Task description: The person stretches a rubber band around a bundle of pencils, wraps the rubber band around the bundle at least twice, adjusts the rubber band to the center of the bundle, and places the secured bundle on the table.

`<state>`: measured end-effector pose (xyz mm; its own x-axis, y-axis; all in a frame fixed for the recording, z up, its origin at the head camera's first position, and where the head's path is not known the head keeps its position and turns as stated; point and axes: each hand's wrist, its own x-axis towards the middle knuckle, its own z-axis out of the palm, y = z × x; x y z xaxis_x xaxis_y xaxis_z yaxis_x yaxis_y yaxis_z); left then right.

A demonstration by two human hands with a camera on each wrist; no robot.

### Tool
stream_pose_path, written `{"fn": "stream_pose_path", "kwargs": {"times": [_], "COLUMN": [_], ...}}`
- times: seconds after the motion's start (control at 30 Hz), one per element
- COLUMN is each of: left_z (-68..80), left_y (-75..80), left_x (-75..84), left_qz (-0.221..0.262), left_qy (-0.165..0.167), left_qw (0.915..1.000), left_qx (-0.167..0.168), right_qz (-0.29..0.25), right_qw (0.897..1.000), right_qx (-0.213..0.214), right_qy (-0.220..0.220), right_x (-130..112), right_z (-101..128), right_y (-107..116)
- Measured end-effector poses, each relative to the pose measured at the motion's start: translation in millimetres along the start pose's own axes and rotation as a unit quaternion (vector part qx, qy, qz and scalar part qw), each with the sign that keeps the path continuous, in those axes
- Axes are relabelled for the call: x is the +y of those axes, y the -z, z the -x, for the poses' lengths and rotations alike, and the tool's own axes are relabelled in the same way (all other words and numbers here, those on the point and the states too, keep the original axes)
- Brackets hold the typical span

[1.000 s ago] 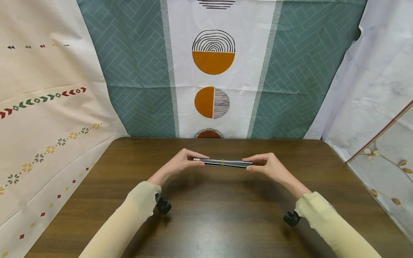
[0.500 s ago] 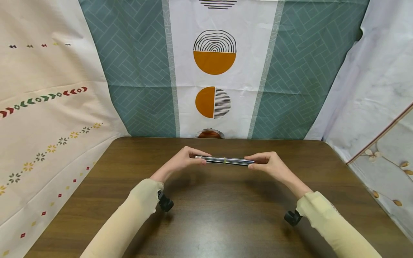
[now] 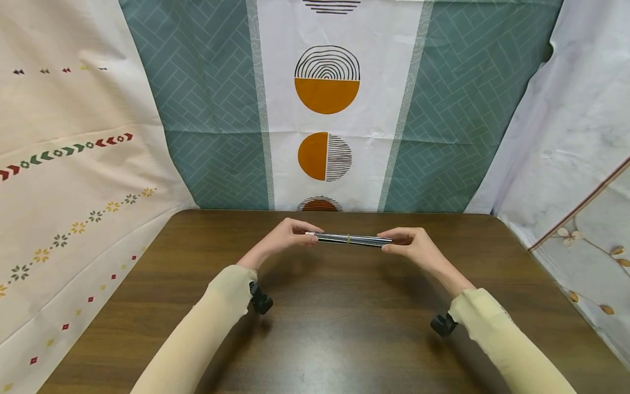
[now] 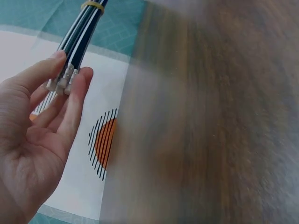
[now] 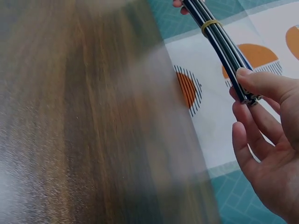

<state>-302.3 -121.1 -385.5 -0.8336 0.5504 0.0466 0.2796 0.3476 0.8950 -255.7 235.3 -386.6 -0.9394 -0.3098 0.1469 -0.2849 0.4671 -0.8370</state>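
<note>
A bundle of striped pencils (image 3: 364, 240) is held level above the table, its dark and white shafts bound at the middle by a yellowish rubber band (image 5: 210, 24). My left hand (image 3: 283, 239) pinches the eraser end between thumb and fingers; white erasers (image 4: 62, 85) peek out there in the left wrist view. At the opposite end my right hand (image 3: 418, 249) grips the pencils (image 5: 224, 51) with thumb and fingertips. In the right wrist view the tips of that end show just past the thumb.
Beneath the hands lies a brown wooden table (image 3: 339, 328). A patterned cloth (image 3: 211, 109) with orange half-circles hangs behind its far edge. Cream fabric (image 3: 74, 191) borders the left, and white marbled fabric (image 3: 556, 164) the right.
Both hands have raised the pencil bundle slightly and shifted it a little to the right. Each hand keeps its hold on its own end.
</note>
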Motion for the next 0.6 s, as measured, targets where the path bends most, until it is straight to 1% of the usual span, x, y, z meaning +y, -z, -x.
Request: {"fn": "stream_pose_path", "kwargs": {"times": [0.13, 0.33, 0.5, 0.6], "left_z": [-8.6, -19.5, -22.8, -23.2], "left_y": [-2.7, -10.4, -18.6, -23.1], "left_x": [-1.8, -6.1, -8.3, -11.4], "left_qz": [0.001, -0.032, -0.069, -0.08], "left_qy": [0.014, 0.036, 0.059, 0.067], "left_qw": [0.9998, 0.9978, 0.9931, 0.9913], "left_qx": [0.013, 0.045, 0.075, 0.08], "right_qz": [0.013, 0.045, 0.057, 0.05], "right_qw": [1.0, 0.999, 0.997, 0.997], "right_qx": [0.011, 0.028, 0.043, 0.042], "right_qy": [-0.008, -0.012, -0.033, -0.051], "right_x": [4, 12, 17, 20], "right_z": [-5, -11, -12, -11], "right_y": [0, -3, -8, -12]}}
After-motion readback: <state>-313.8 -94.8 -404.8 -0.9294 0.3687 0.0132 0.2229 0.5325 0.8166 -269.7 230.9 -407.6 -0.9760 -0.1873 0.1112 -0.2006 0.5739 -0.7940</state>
